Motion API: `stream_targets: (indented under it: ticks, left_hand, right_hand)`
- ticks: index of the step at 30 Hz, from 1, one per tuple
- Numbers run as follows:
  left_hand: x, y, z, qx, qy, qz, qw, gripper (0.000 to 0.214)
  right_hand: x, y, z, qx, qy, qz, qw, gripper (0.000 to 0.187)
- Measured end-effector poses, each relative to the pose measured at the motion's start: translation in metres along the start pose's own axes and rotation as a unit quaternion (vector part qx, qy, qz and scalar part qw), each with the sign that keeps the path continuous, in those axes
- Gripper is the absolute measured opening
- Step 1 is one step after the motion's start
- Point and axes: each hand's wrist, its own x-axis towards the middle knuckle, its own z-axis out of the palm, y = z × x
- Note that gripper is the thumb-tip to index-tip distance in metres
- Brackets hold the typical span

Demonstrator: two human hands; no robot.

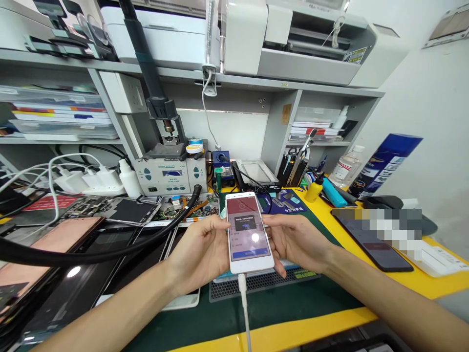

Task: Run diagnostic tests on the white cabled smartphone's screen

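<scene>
A white smartphone [249, 266] is held up between both hands, its lit screen facing me with a dark pop-up in the middle. A white charging cable [245, 298] is plugged into its bottom edge and runs down out of view. My left hand [203, 247] grips the phone's left side, thumb on the edge and the other fingers hidden behind it. On the right side, my right hand [296, 242] closes on the phone with its fingers partly under the back. Beneath the phone lies a dark perforated tray or mat [234, 292] on the green work mat [293, 303].
A soldering and hot-air station [164, 176] stands behind, its thick black hose [120, 256] crossing the left side. Tablets and phone parts [84, 266] cover the left. At right lie a dark phone [370, 239], a yellow bottle [314, 189] and a blue spray can [384, 166].
</scene>
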Motion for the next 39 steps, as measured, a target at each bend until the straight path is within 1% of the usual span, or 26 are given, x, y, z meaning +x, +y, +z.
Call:
stream_targets:
  ticks: [4, 8, 15, 25, 29, 33, 37, 39]
  left_hand:
    - [0.000, -0.001, -0.001, 0.010, 0.015, 0.005, 1.000, 0.055]
    - [0.000, -0.002, -0.003, 0.022, 0.017, 0.011, 1.000, 0.054]
    - [0.000, -0.002, 0.003, 0.046, 0.048, 0.008, 0.998, 0.054]
    - [0.000, -0.002, 0.004, 0.047, 0.059, 0.008, 0.997, 0.050]
    - [0.001, -0.003, 0.007, 0.060, 0.073, 0.008, 0.995, 0.049]
    - [0.001, -0.005, 0.007, 0.082, 0.093, 0.010, 0.992, 0.049]
    - [0.001, -0.007, 0.005, 0.112, 0.124, 0.028, 0.985, 0.053]
    - [0.000, -0.008, 0.005, 0.117, 0.126, 0.028, 0.985, 0.054]
  right_hand:
    - [0.000, 0.000, 0.001, -0.004, 0.007, 0.003, 1.000, 0.035]
    - [0.000, 0.000, 0.001, 0.002, 0.011, 0.007, 1.000, 0.035]
    - [0.000, -0.001, 0.001, -0.012, 0.013, 0.014, 1.000, 0.034]
    - [0.000, 0.002, 0.001, -0.021, 0.028, 0.005, 0.999, 0.033]
    - [0.000, 0.002, 0.001, -0.022, 0.030, 0.003, 0.999, 0.033]
    - [0.000, 0.001, 0.001, -0.020, 0.032, 0.014, 0.999, 0.038]
    - [-0.001, 0.000, 0.002, -0.032, 0.029, 0.008, 0.999, 0.043]
    - [-0.001, 0.000, 0.002, -0.034, 0.027, 0.008, 0.999, 0.046]
